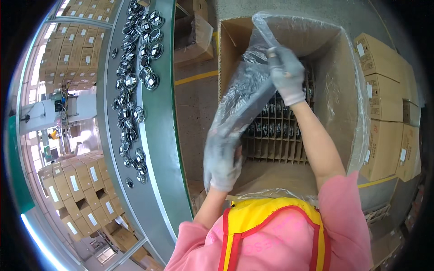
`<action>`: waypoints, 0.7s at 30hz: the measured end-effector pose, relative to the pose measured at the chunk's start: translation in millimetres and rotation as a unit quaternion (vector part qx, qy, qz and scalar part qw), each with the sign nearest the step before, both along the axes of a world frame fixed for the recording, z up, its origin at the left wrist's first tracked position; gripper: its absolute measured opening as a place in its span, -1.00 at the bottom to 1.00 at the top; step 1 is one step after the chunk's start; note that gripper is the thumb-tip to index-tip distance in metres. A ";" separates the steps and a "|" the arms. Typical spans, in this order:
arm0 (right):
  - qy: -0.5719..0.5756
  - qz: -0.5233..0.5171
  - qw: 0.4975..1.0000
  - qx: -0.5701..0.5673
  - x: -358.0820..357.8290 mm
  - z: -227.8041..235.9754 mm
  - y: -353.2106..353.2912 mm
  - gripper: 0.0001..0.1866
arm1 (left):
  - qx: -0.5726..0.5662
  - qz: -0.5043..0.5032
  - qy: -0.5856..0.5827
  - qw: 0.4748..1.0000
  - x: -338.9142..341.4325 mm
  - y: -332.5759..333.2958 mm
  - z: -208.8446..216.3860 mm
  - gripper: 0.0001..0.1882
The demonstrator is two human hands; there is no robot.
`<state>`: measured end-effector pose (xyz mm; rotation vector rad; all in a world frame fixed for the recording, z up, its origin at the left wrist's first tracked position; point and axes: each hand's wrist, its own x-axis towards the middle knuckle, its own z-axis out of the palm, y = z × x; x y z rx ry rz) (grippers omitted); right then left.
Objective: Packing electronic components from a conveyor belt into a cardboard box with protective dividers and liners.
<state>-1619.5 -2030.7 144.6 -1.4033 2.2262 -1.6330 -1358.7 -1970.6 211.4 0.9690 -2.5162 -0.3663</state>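
A large open cardboard carton (pixel 230 34) stands in front of me, lined with a clear plastic bag (pixel 355 104). At the carton's left side my left hand (pixel 222 165), in a grey-white glove, is closed on the gathered plastic; motion smears its fingers somewhat. My right hand (pixel 288 74), gloved alike, reaches over the carton and grips a fold of the bag. The plastic stretches slantwise between both hands. Beneath it, a cardboard divider grid (pixel 275 151) holds many dark round parts (pixel 271 128) in rows. The sheet and my right arm hide part of the grid.
On the left runs a green-edged conveyor (pixel 162 135) bearing a long scatter of black and silver ring-shaped parts (pixel 131 81). Another open carton (pixel 194 40) stands beyond it. Closed cartons are stacked at the right (pixel 384 104) and far left (pixel 79 189). Yellow lines mark the floor.
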 end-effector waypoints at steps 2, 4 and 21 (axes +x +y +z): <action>0.015 -0.141 0.984 -0.111 -5.6 5.5 -1.4 -0.87 | 0.022 0.118 -0.031 0.992 31.0 16.3 -20.8 -0.34; 0.058 -0.226 0.962 -0.141 -35.6 -10.3 2.6 -0.86 | 0.019 0.153 -0.024 0.988 54.0 23.2 -30.5 -0.29; 0.200 0.333 0.882 0.268 -2.5 35.2 -212.6 -0.67 | 0.323 0.326 0.112 0.882 98.4 115.5 -53.4 -0.60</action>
